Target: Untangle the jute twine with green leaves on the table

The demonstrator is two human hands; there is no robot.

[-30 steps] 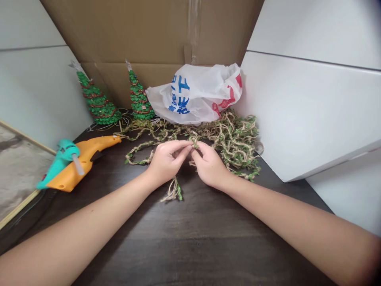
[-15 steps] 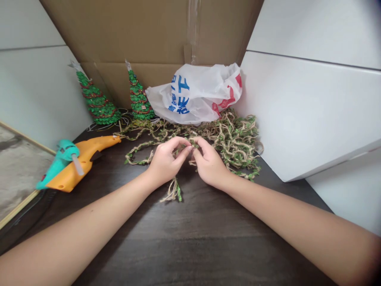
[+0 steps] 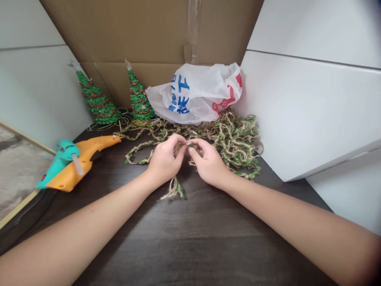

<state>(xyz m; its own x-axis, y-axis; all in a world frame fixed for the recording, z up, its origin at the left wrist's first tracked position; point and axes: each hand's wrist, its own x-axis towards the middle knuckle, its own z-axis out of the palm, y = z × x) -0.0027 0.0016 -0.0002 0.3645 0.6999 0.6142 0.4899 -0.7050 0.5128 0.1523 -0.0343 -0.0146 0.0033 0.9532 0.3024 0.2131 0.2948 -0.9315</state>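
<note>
A leafy twine garland (image 3: 238, 143), brown jute cord with small green leaves, lies heaped on the dark table. My left hand (image 3: 166, 157) pinches one stretch of it between thumb and fingers. Close beside it, my right hand (image 3: 206, 159) grips the same stretch, and the fingertips of both hands nearly meet. A frayed end (image 3: 173, 188) of the garland hangs out below my left hand. Part of the cord is hidden behind my fingers. To the left, a loop (image 3: 133, 153) of garland rests on the table.
Two small green Christmas trees (image 3: 101, 105) stand at the back left. A white plastic bag (image 3: 196, 95) lies behind the garland, against a cardboard panel (image 3: 149, 31). A teal and orange glue gun (image 3: 74, 163) is at the left. A white box (image 3: 297, 119) stands at the right.
The fingertips have shifted slightly left, and my right fingers have straightened over the cord. The frayed end below my left hand has swung a little. The other things have stayed put.
</note>
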